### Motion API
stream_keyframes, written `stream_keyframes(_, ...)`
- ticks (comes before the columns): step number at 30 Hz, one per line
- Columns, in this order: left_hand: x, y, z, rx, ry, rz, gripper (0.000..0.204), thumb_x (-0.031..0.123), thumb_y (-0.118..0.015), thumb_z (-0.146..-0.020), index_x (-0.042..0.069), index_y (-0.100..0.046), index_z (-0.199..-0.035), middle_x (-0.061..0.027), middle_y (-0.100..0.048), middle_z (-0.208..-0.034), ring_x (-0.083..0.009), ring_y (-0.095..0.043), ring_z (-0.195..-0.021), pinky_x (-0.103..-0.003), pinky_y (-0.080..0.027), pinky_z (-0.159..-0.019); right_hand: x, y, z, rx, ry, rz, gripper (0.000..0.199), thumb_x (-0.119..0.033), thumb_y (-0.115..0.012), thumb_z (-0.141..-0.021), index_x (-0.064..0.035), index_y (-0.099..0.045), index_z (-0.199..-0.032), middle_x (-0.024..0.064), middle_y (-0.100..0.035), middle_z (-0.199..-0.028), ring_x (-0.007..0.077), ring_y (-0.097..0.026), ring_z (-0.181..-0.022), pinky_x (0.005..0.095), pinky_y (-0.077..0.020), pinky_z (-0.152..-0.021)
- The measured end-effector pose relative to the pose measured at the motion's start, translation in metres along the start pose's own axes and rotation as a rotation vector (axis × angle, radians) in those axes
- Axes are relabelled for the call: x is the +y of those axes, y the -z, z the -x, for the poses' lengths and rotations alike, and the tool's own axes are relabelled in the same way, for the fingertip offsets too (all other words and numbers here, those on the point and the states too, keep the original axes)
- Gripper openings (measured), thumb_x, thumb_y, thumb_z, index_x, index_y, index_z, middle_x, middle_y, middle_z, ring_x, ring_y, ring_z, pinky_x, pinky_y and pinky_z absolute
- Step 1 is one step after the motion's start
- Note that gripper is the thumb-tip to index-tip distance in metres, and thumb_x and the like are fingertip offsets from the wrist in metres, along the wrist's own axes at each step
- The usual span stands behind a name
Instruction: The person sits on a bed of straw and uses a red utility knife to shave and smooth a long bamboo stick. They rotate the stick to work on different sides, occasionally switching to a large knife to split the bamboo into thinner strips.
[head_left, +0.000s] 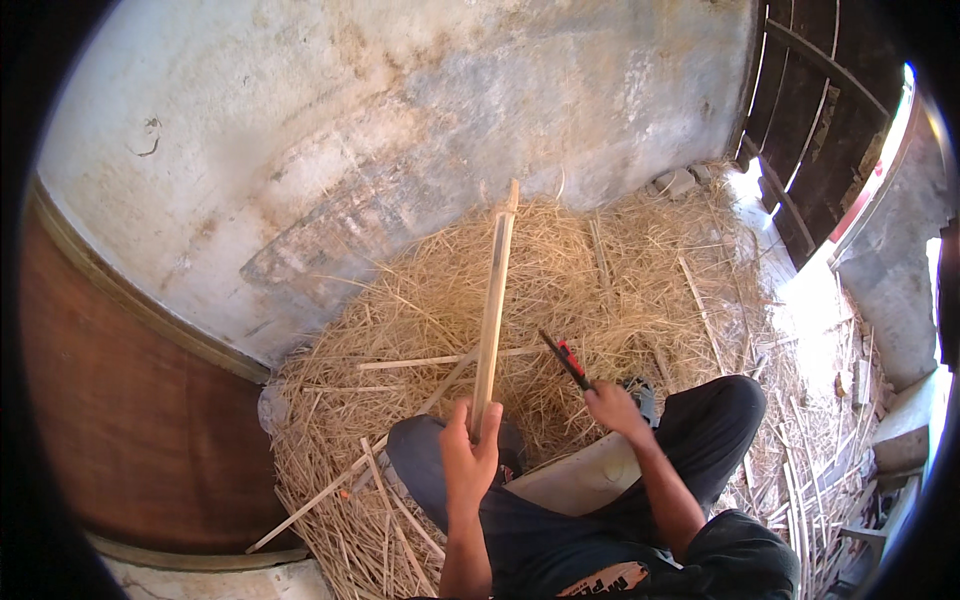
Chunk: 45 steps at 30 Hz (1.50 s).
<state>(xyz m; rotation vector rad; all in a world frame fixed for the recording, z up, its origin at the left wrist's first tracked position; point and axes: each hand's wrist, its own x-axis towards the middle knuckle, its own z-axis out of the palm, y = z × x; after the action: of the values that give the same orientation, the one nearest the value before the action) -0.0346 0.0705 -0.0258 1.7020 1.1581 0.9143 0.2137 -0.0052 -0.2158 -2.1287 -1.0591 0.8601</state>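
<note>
My left hand (470, 455) is closed around the lower end of a long split bamboo piece (494, 300), which stands nearly upright and narrows at its top. In my right hand (614, 408) is a dark-bladed knife (565, 358) with a red patch near the grip, its tip pointing up and to the left. The knife and the bamboo are apart. Between my bent legs lies a pale, smooth block or log (575, 478), partly hidden by my clothes.
Thin shavings (540, 250) pile up against the stained wall (400, 130). Loose bamboo strips (375, 490) lie on the left, with more on the right (790, 490). A brown door (140, 400) stands at the left, a dark slatted door (820, 110) at the far right.
</note>
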Motion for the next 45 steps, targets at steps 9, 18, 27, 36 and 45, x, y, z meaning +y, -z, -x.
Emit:
stream_keyframes(9, -0.014, -0.004, 0.001, -0.105, 0.054, 0.066, 0.033, 0.037, -0.065, -0.108, 0.004, -0.065, -0.113, 0.0051, -0.051, -0.071, -0.0023, -0.042, -0.056, -0.023, -0.033, -0.049, -0.079, 0.161, 0.046, 0.330, 0.390, -0.402, 0.017, -0.013, -0.050, -0.105, -0.0005, -0.053, -0.117, 0.0154, -0.072, -0.081, 0.0295, -0.069, -0.061, 0.0415, -0.0554, -0.063)
stream_keyframes(18, 0.006, -0.024, 0.016, -0.299, 0.184, 0.313, 0.035, 0.037, -0.058, -0.111, 0.002, -0.064, -0.113, 0.0056, -0.049, -0.069, -0.0015, -0.041, -0.050, -0.022, -0.033, -0.044, -0.131, 0.171, 0.026, 0.302, 0.852, 0.407, 0.029, -0.032, -0.064, -0.105, -0.0041, -0.058, -0.111, 0.0166, -0.066, -0.075, 0.0386, -0.066, -0.064, 0.0471, -0.0509, -0.056)
stream_keyframes(27, 0.003, -0.020, 0.015, -0.259, 0.230, 0.286, 0.029, 0.030, -0.058, -0.111, 0.003, -0.064, -0.118, 0.0062, -0.048, -0.070, -0.0017, -0.040, -0.051, -0.022, -0.034, -0.044, -0.129, 0.143, -0.010, 0.295, 0.929, 0.512, 0.029, -0.033, -0.061, -0.104, -0.0054, -0.053, -0.108, 0.0179, -0.066, -0.083, 0.0399, -0.067, -0.069, 0.0487, -0.0548, -0.061)
stream_keyframes(36, 0.001, -0.022, 0.016, -0.333, 0.256, 0.348, 0.027, 0.026, -0.060, -0.110, 0.003, -0.063, -0.124, 0.0056, -0.048, -0.071, -0.0027, -0.041, -0.052, -0.022, -0.033, -0.047, -0.128, 0.149, 0.000, 0.143, 0.894, 0.540, 0.037, -0.042, -0.056, -0.108, -0.0048, -0.052, -0.107, 0.0192, -0.063, -0.072, 0.0428, -0.064, -0.061, 0.0521, -0.0508, -0.054)
stream_keyframes(45, 0.010, -0.023, 0.024, -0.166, -0.026, -0.013, 0.034, 0.032, -0.064, -0.108, -0.001, -0.067, -0.110, 0.0008, -0.051, -0.070, -0.0070, -0.044, -0.063, -0.030, -0.036, -0.056, -0.131, 0.155, -0.015, 0.172, 0.891, 0.646, 0.036, -0.040, -0.058, -0.107, -0.0047, -0.055, -0.107, 0.0151, -0.066, -0.072, 0.0348, -0.067, -0.058, 0.0464, -0.0539, -0.050)
